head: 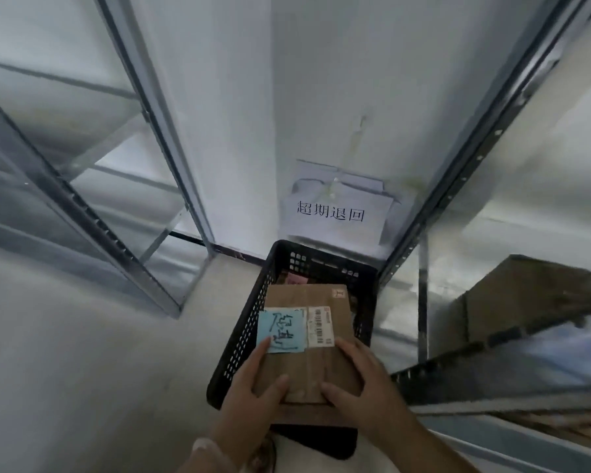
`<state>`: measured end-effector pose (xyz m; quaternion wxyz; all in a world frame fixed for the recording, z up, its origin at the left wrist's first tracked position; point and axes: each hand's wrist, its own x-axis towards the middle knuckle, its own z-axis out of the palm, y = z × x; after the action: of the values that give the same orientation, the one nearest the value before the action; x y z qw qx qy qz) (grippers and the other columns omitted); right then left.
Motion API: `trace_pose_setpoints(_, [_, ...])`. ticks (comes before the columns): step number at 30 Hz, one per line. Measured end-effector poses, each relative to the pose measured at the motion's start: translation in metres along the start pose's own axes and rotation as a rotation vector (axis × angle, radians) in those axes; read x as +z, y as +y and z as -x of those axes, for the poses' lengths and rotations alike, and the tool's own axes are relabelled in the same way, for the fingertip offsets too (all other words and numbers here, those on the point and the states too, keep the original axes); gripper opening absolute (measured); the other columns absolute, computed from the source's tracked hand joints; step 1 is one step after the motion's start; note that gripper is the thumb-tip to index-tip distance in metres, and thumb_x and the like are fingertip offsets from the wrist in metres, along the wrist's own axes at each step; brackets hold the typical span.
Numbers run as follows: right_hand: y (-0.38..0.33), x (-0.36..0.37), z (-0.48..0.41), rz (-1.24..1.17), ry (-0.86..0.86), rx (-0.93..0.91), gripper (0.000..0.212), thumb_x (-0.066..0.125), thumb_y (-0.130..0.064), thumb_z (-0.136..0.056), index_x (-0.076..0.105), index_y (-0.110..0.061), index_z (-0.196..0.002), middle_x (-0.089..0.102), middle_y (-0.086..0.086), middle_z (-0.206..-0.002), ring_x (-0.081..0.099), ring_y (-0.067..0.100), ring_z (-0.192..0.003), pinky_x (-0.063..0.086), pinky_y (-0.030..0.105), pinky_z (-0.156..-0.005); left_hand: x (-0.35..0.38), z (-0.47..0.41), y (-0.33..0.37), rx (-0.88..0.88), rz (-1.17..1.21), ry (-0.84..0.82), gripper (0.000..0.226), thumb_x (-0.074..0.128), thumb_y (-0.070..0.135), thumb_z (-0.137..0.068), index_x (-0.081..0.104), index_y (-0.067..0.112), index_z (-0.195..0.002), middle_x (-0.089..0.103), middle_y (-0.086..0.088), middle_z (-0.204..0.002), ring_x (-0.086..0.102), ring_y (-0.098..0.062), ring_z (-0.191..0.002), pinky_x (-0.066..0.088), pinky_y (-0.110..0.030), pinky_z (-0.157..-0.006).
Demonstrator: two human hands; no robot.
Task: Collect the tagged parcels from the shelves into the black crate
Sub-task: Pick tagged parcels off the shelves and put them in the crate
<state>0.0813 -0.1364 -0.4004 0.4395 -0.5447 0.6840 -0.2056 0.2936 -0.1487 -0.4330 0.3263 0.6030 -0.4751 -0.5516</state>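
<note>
Centrally: parcel, one flat rectangular carton of plain brown cardboard, matte, with clear tape down its middle; it is held face-up over the black crate, and whether it rests on the contents cannot be told. Its long axis runs from the person towards the wall, near end at the hands, far end close to the crate's far side. Affixed on top: blue tag, a square paper note with dark handwriting, at the left edge; beside it a white barcode label, narrow and set lengthwise. Left hand grips the near left corner, thumb curled onto the top face, fingers along the side and touching the tag's lower corner. Right hand grips the near right corner likewise, thumb on top, fingers wrapped over the edge. Crate: black plastic, rectangular, walls perforated in a grid of small holes, standing on a pale smooth floor with its far end against the wall. Inside, past the parcel's far end, a pink slip. On the white wall above, a creased paper sign with four printed characters. Flanking: grey metal shelf uprights, slotted, at left and right. On the right shelving, blurred, a brown carton.
</note>
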Motion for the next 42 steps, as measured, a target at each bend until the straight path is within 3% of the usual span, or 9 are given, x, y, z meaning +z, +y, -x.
trace_pose_setpoints(6, [0.017, 0.02, -0.081, -0.066, 0.112, 0.161, 0.064, 0.067, -0.045, -0.084, 0.028, -0.057, -0.133, 0.017, -0.016, -0.153, 0.021, 0.002, -0.136, 0.024, 0.028, -0.113, 0.007, -0.122, -0.031, -0.083, -0.032, -0.122, 0.059, 0.067, 0.024, -0.087, 0.04, 0.067, -0.118, 0.043, 0.028, -0.122, 0.053, 0.001, -0.106, 0.053, -0.011, -0.072])
trace_pose_setpoints(11, [0.053, 0.04, -0.12, 0.026, 0.241, 0.301, 0.057, 0.055, -0.046, -0.091, 0.028, -0.051, -0.14, 0.017, -0.019, -0.155, 0.018, 0.001, -0.138, 0.018, 0.024, -0.11, 0.042, -0.205, -0.081, -0.151, -0.023, -0.218, 0.06, 0.066, 0.026, -0.088, 0.039, 0.065, -0.124, 0.047, 0.008, -0.134, 0.054, -0.013, -0.118, 0.055, -0.039, -0.092])
trace_pose_setpoints(13, [0.065, 0.05, -0.13, 0.058, 0.27, 0.33, 0.056, 0.054, -0.045, -0.092, 0.029, -0.048, -0.142, 0.017, -0.018, -0.156, 0.017, 0.004, -0.141, 0.018, 0.026, -0.112, 0.061, -0.229, -0.099, -0.135, -0.064, -0.228, 0.061, 0.067, 0.03, -0.086, 0.037, 0.071, -0.12, 0.047, 0.01, -0.135, 0.053, -0.011, -0.12, 0.053, -0.037, -0.095])
trace_pose_setpoints(16, [0.079, 0.06, -0.141, 0.11, 0.275, 0.331, 0.058, 0.056, -0.042, -0.092, 0.029, -0.047, -0.143, 0.014, -0.024, -0.152, 0.014, 0.004, -0.143, 0.015, 0.022, -0.112, 0.088, -0.259, -0.123, -0.095, -0.122, -0.231, 0.061, 0.067, 0.033, -0.085, 0.036, 0.073, -0.119, 0.045, 0.015, -0.131, 0.052, -0.005, -0.117, 0.053, -0.019, -0.086])
trace_pose_setpoints(21, [0.1, 0.067, -0.15, 0.128, 0.305, 0.375, 0.057, 0.05, -0.048, -0.091, 0.022, -0.055, -0.141, 0.001, -0.034, -0.146, 0.003, -0.004, -0.14, 0.008, 0.017, -0.107, 0.122, -0.289, -0.149, 0.014, -0.364, -0.246, 0.066, 0.063, 0.047, -0.083, 0.025, 0.063, -0.135, 0.035, 0.011, -0.141, 0.04, -0.017, -0.131, 0.043, -0.043, -0.107])
trace_pose_setpoints(28, [0.103, 0.073, -0.15, 0.196, 0.223, 0.366, 0.066, 0.045, -0.054, -0.09, 0.007, -0.054, -0.145, -0.008, -0.028, -0.155, -0.008, -0.002, -0.143, 0.009, 0.028, -0.116, 0.139, -0.299, -0.158, -0.173, -0.534, -0.445, 0.081, 0.064, 0.051, -0.084, 0.009, 0.059, -0.143, 0.007, 0.007, -0.16, 0.017, -0.023, -0.146, 0.025, -0.038, -0.116])
trace_pose_setpoints(33, [0.09, 0.072, -0.138, 0.32, 0.196, 0.285, 0.071, 0.041, -0.057, -0.09, 0.0, -0.047, -0.147, -0.009, -0.02, -0.158, -0.013, 0.002, -0.143, -0.002, 0.027, -0.115, 0.109, -0.275, -0.118, 0.108, -0.681, -0.376, 0.076, 0.059, 0.053, -0.084, 0.015, 0.051, -0.146, 0.014, 0.008, -0.159, 0.014, -0.018, -0.145, 0.019, -0.038, -0.117])
trace_pose_setpoints(37, [0.07, 0.065, -0.12, 0.428, 0.195, 0.16, 0.074, 0.037, -0.059, -0.09, -0.005, -0.043, -0.148, -0.01, -0.014, -0.16, -0.024, 0.0, -0.137, -0.011, 0.027, -0.113, 0.073, -0.233, -0.072, 0.431, -0.859, -0.25, 0.071, 0.054, 0.054, -0.085, 0.022, 0.04, -0.147, 0.029, 0.003, -0.155, 0.027, -0.018, -0.141, 0.028, -0.04, -0.115])
trace_pose_setpoints(42, [0.046, 0.052, -0.069, 0.509, 0.228, 0.004, 0.076, 0.036, -0.061, -0.088, -0.007, -0.044, -0.148, -0.009, -0.014, -0.16, -0.024, 0.003, -0.14, -0.016, 0.03, -0.112, 0.036, -0.157, -0.022, 0.641, -0.996, -0.117, 0.065, 0.05, 0.056, -0.086, 0.036, 0.031, -0.143, 0.04, 0.0, -0.149, 0.038, -0.023, -0.137, 0.037, -0.049, -0.109])
